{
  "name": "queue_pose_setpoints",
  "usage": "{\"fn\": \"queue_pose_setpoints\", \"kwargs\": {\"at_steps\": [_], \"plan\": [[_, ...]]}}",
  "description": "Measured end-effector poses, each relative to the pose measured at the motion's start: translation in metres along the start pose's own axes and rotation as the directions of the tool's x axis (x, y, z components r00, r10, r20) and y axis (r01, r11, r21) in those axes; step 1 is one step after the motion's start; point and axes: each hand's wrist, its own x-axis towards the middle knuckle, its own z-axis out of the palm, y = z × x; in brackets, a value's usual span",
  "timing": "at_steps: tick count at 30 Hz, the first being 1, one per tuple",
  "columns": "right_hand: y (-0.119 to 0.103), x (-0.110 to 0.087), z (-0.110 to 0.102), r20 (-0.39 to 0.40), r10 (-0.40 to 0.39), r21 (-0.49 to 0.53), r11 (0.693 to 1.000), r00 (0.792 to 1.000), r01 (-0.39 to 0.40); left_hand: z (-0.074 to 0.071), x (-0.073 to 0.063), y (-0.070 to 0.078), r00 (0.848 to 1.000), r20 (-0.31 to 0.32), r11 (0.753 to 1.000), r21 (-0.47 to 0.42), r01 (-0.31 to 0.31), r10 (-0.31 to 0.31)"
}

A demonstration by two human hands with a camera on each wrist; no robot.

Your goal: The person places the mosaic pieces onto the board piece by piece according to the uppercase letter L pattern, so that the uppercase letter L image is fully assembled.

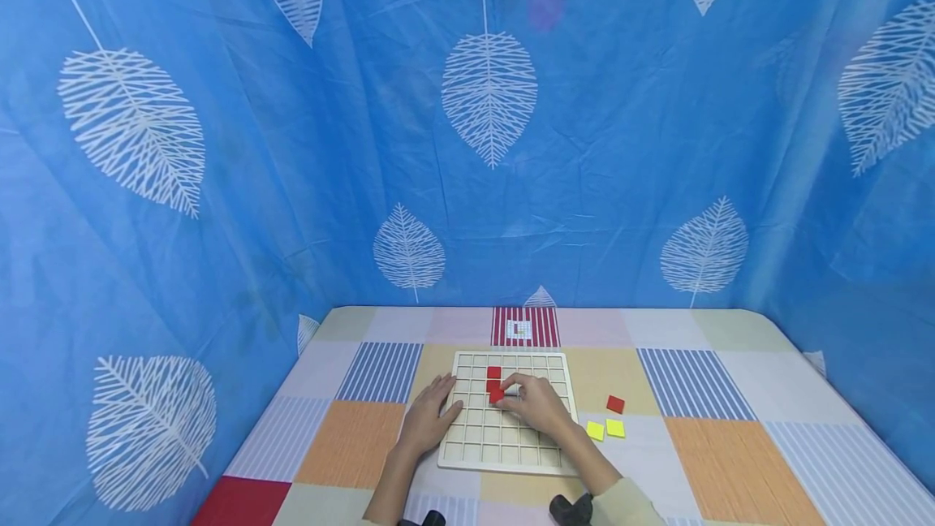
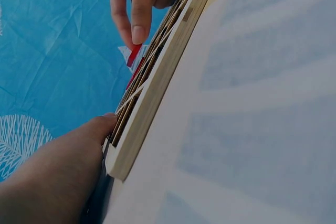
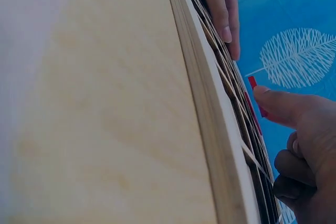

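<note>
A pale wooden grid board lies flat in front of me. My right hand pinches a red square tile between thumb and fingers over the upper middle of the board. In the right wrist view this tile is tilted, just above the grid. Two other red tiles, an upper one and a lower one, sit in neighbouring cells; the held tile and fingers partly cover the lower one. My left hand rests along the board's left edge, its thumb on the rim and its fingers extended.
Right of the board lie a loose red tile and two yellow tiles, one left, one right. Beyond the board is a small white card with a coloured grid. A blue leaf-print curtain encloses the patchwork-covered table.
</note>
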Motion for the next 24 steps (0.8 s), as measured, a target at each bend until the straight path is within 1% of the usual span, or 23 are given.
{"fn": "queue_pose_setpoints", "kwargs": {"at_steps": [9, 16, 24], "plan": [[-0.0021, 0.001, 0.0039, 0.01, 0.015, -0.024, 1.0, 1.0, -0.015, 0.0004, 0.0003, 0.0015, 1.0, -0.005, 1.0, 0.002, 0.01, -0.01], [-0.0039, 0.0017, 0.0057, 0.017, 0.038, -0.056, 0.998, 0.999, -0.037, 0.0003, 0.0005, 0.0016, 1.0, -0.006, 1.0, 0.002, 0.0, 0.0], [-0.0042, 0.0021, 0.007, 0.021, 0.031, -0.098, 0.995, 0.999, -0.029, 0.0014, 0.001, 0.0003, 1.0, -0.001, 1.0, 0.011, 0.008, -0.008]]}}
